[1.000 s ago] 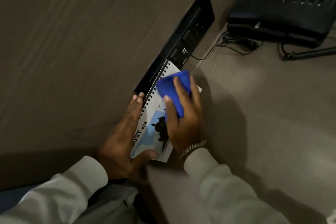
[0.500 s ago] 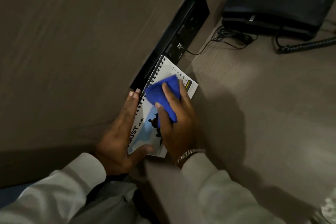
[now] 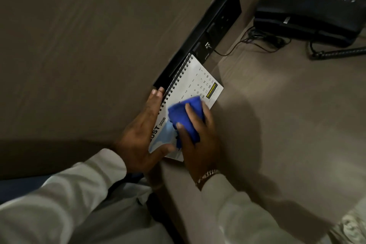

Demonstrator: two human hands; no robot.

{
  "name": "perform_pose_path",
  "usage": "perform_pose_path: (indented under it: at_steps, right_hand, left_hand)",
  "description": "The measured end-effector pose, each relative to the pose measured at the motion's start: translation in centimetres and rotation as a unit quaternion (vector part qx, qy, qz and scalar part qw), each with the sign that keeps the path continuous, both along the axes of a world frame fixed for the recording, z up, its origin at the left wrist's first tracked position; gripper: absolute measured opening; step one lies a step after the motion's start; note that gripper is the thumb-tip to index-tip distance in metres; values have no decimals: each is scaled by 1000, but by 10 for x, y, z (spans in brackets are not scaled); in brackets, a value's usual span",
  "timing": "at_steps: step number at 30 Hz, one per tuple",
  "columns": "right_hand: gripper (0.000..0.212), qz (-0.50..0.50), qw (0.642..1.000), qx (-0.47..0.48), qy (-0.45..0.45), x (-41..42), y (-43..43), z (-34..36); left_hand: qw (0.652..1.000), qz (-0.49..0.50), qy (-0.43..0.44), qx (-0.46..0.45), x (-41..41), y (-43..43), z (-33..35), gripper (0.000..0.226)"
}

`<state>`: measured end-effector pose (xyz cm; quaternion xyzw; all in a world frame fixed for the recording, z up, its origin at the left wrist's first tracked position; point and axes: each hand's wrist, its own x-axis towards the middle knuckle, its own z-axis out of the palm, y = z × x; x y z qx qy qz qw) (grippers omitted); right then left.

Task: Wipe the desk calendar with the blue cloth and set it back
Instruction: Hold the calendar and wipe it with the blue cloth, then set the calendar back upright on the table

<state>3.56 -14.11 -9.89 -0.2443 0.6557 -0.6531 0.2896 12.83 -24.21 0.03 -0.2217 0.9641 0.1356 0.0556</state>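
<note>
- Right hand [image 3: 200, 144]: fingers wrapped over a bunched blue microfibre cloth [image 3: 186, 119], pressing it on the white spiral-bound desk calendar [image 3: 190, 85] beneath them.
- Left hand [image 3: 142, 136]: fingers along the binding, thumb across the near corner, pinching the calendar steady on the grey-brown bench [image 3: 277, 125].
- Suggest light strokes away from the binding; the date grid beyond the fingertips probably needs a pass.

Desk [image 3: 277, 125]: bare stretch right of calendar [image 3: 190, 81], open passage. Far right: telephone [image 3: 309, 6], coiled cord [image 3: 340, 53], thin cable [image 3: 257, 40] obstruct. Left: wall [image 3: 79, 45], socket panel [image 3: 208, 31], just beside calendar.
</note>
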Motion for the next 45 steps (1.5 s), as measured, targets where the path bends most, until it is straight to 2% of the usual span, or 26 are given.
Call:
perform_pose_path:
  at_steps: [2, 5, 8, 11, 14, 18, 20, 22, 24, 26, 28, 30, 32, 34, 36, 38, 39, 41, 42, 43, 45]
  right_hand:
    - [48, -68, 997, -24, -34, -16, -20, 10]
    - [49, -157, 974, -48, -154, -40, -43, 15]
    - [49, -172, 971, 22, -166, -45, -41, 8]
    - [49, -120, 979, 95, -134, -26, -27, 0]
    - [44, -79, 974, 155, -145, 2, -15, 1]
    - [36, -47, 959, 148, -235, 28, 9, 16]
    - [26, 33, 943, 131, -304, 30, 24, 20]
    - [28, 114, 917, 147, -353, 25, 39, 23]
    - [29, 170, 905, 158, -356, 10, 56, 27]
    - [24, 186, 930, 145, -282, -21, 72, 32]
    - [16, 196, 957, 153, -152, -65, 91, 35]
    - [27, 200, 963, 180, -24, -113, 110, 39]
    - [40, 223, 938, 229, 130, -162, 127, 45]
    - [46, 246, 890, 276, 268, -204, 139, 45]
    - [46, 257, 848, 318, 338, -238, 141, 40]
    - [50, 286, 807, 361, 369, -259, 141, 33]
    - [55, 310, 779, 394, 377, -265, 144, 30]
    - [65, 332, 728, 430, 419, -268, 144, 29]
    - [70, 318, 727, 418, 442, -265, 140, 33]
    - [73, 298, 751, 383, 447, -260, 130, 41]
    - [71, 272, 838, 280, 382, -246, 99, 64]
  left_hand:
    - [1000, -8, 1, -17, 0, -1, -2, 106]
    - [1000, -9, 7, -14, -2, -3, -3, 105]
    - [1000, -14, 7, -21, -1, -3, -4, 103]
    - [1000, -7, 9, -23, -1, -3, -5, 103]
    - [1000, 1, 19, -21, -1, -2, -8, 102]
    - [998, -10, 22, -55, 1, -2, -8, 95]
    - [998, -7, 8, -61, 0, -2, -7, 92]
    - [998, 1, -8, -67, -1, -1, -3, 91]
    - [997, 9, -25, -75, -1, 0, -1, 91]
    - [996, 20, -31, -81, -2, 2, 3, 90]
    - [995, 33, -26, -90, -5, 8, 7, 90]
    - [993, 62, -20, -96, -9, 18, 13, 91]
    - [990, 107, -15, -91, -16, 29, 19, 94]
    - [982, 168, 0, -86, -22, 40, 21, 92]
    - [965, 248, 37, -78, -27, 52, 18, 81]
    - [935, 331, 112, -55, -31, 66, 16, 72]
    - [909, 378, 169, -48, -33, 75, 13, 68]
    - [822, 491, 285, -49, -33, 94, 7, 63]
    - [765, 551, 332, -31, -31, 101, 4, 63]
    - [702, 610, 368, 16, -28, 106, 0, 65]
    - [577, 693, 402, 162, -23, 109, -4, 78]
